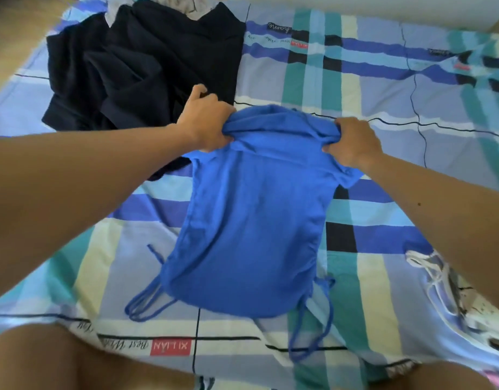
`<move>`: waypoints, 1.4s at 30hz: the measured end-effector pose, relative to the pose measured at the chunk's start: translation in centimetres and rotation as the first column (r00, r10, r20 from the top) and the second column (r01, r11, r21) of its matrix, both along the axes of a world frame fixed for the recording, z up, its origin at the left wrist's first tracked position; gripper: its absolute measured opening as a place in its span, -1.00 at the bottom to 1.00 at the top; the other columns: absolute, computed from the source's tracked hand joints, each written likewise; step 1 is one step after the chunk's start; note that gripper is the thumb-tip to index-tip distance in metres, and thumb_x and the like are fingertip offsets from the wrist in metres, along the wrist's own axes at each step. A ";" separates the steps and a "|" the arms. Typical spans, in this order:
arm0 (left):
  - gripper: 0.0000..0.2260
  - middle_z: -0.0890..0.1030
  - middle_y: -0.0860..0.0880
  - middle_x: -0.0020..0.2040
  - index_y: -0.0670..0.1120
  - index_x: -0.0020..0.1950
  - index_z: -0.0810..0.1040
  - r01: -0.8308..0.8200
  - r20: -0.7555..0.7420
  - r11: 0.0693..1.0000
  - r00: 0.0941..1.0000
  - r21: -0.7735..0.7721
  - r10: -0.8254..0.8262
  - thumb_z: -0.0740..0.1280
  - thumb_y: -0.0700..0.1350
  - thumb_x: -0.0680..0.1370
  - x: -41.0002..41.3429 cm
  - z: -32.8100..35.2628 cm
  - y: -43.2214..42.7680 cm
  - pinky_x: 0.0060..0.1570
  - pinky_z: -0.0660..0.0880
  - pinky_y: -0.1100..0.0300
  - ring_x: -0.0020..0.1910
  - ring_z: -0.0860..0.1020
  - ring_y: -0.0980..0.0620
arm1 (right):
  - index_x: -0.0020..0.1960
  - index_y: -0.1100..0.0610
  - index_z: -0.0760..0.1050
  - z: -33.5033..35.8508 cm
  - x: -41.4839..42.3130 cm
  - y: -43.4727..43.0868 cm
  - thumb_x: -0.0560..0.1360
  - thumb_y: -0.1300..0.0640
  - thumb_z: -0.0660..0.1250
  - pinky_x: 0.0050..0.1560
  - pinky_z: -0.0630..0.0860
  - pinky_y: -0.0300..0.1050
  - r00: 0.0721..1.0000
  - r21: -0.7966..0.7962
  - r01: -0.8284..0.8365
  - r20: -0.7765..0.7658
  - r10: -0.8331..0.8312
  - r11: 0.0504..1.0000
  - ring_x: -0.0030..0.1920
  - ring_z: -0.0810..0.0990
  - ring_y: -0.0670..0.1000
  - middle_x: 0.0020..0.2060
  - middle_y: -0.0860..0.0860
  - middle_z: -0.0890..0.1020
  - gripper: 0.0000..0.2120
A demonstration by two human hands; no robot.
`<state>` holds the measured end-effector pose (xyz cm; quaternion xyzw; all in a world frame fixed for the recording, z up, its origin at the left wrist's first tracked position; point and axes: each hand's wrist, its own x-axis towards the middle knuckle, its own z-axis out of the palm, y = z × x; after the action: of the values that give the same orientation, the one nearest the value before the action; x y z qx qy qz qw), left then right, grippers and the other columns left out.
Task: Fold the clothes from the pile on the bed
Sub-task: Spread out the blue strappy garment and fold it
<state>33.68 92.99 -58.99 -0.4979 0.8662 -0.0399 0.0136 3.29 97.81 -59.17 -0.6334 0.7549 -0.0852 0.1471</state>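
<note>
Blue top point(248, 220) lay on the bed point(383, 88), long axis 12 to 6 o'clock.
Left hand point(206, 122) and right hand point(352, 142) clutched its 12 o'clock end, equally near; dark pile point(144, 66) at 10 o'clock.

One wide-angle head-worn camera looks forward and down from the near edge of the bed point(383, 114), close above it, facing the far side.

The bedsheet point(383, 277) is showing a red label point(170, 347) near its lower edge, reading "XILIAN" in white capitals. Cursive script point(130, 345) just beside it is beginning with "Best". A second red label point(299, 44) and a dark script patch point(279, 28) farther up are appearing too small to read.
</note>
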 end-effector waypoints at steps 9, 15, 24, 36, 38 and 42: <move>-0.75 0.49 -0.14 -0.14 -0.07 -0.13 0.38 0.211 -0.219 0.977 0.953 -0.026 -0.211 0.40 -0.19 0.29 5.4 2.8 11.3 -0.15 0.35 -0.01 -0.21 0.52 -0.24 | -0.11 0.16 0.40 2.0 3.3 12.9 0.37 0.22 0.45 -0.27 0.31 -0.02 0.979 -0.332 -0.092 0.141 0.146 0.939 -0.21 0.42 0.17 -0.22 0.03 0.44 -0.76; -0.88 0.56 0.06 -0.05 0.08 -0.16 0.41 0.296 0.184 0.829 0.888 0.474 -0.422 0.29 -0.13 0.40 10.3 -3.4 22.6 -0.02 0.32 0.09 0.02 0.54 -0.03 | -0.23 0.00 0.41 -3.3 3.5 25.0 0.30 -0.17 0.52 -0.05 0.44 0.01 0.918 0.389 -0.378 0.037 0.396 0.840 -0.17 0.52 0.03 -0.24 -0.08 0.48 -0.65; -0.70 0.49 -0.01 0.25 0.00 0.20 0.53 0.150 -0.201 0.955 0.975 0.257 -0.099 0.40 -0.03 0.48 8.4 -6.8 24.3 0.13 0.35 0.03 0.24 0.43 -0.10 | 0.30 0.07 0.40 -5.2 3.7 22.2 0.46 -0.10 0.47 0.23 0.44 0.09 0.993 0.144 0.004 0.117 -0.021 0.990 0.26 0.45 0.13 0.24 0.07 0.44 -0.48; -0.32 0.27 -0.21 0.35 -0.01 0.34 0.25 -0.552 -0.377 0.606 0.480 0.572 0.792 0.53 0.11 0.37 6.4 -10.8 21.9 0.21 0.40 -0.18 0.25 0.39 -0.33 | 0.27 0.15 0.49 -9.4 3.7 21.9 0.25 -0.12 0.63 0.04 0.64 0.07 0.328 0.587 0.351 0.653 -0.683 0.730 0.03 0.70 0.11 0.14 0.04 0.67 -0.29; -0.32 0.35 -0.21 0.23 -0.06 0.34 0.24 -0.497 -0.422 0.602 0.434 0.625 0.796 0.56 0.01 0.37 5.9 -10.7 22.2 0.14 0.42 -0.10 0.10 0.47 -0.27 | 0.23 0.11 0.53 -9.6 4.3 22.0 0.31 -0.02 0.61 0.01 0.65 0.09 0.236 0.617 0.260 0.705 -0.669 0.743 -0.02 0.72 0.11 0.08 0.06 0.71 -0.43; -0.35 0.39 -0.17 0.17 -0.04 0.33 0.23 -0.439 -0.442 0.612 0.433 0.658 0.785 0.54 -0.12 0.38 5.8 -10.5 22.7 0.07 0.41 -0.01 -0.02 0.42 -0.15 | 0.36 0.04 0.43 -9.7 6.4 21.8 0.18 0.06 0.68 0.09 0.63 0.18 0.213 0.546 0.213 0.783 -0.584 0.810 0.07 0.70 0.10 0.17 0.02 0.67 -0.19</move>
<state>39.51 115.68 -69.52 -0.7429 0.5330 0.3595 -0.1865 9.69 119.58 -68.87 -0.2123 0.6708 -0.3418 0.6230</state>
